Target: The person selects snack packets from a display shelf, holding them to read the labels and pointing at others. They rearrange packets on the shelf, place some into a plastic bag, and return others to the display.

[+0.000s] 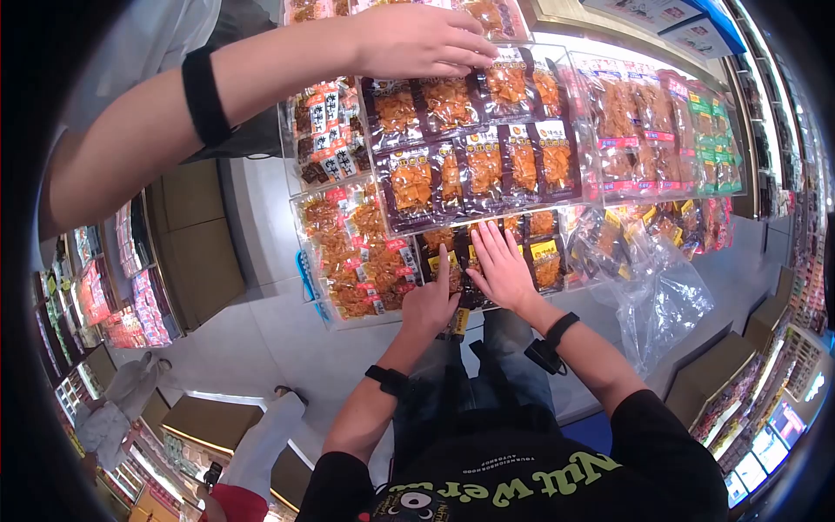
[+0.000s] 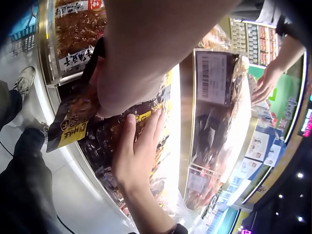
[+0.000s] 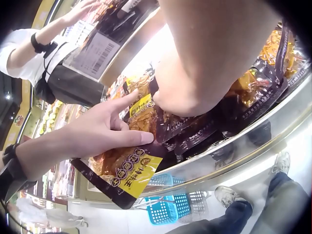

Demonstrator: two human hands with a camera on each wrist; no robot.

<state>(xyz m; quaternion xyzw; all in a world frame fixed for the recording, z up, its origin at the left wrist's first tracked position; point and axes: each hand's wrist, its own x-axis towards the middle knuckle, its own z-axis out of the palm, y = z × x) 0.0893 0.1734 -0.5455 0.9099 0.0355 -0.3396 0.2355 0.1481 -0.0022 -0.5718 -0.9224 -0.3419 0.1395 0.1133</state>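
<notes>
Dark snack packets with yellow labels (image 1: 545, 254) fill the lower tray. My left hand (image 1: 430, 304) is at its front edge, index finger stretched out. The right wrist view shows the left hand (image 3: 92, 129) with its thumb over a dark packet with a yellow end (image 3: 129, 170), which hangs tilted over the tray edge. In the left wrist view that packet (image 2: 73, 117) is partly behind the left forearm. My right hand (image 1: 504, 268) rests on the packets, fingers extended; the left wrist view shows the right hand (image 2: 134, 158) with its fingers spread.
A raised clear bin of dark packets (image 1: 483, 174) stands just behind my hands. Another person's arm (image 1: 287, 78) reaches over it from the left. A clear plastic bag (image 1: 665, 291) hangs at the right; red-labelled packets (image 1: 348, 252) lie left. Blue baskets (image 3: 168, 207) are below the edge.
</notes>
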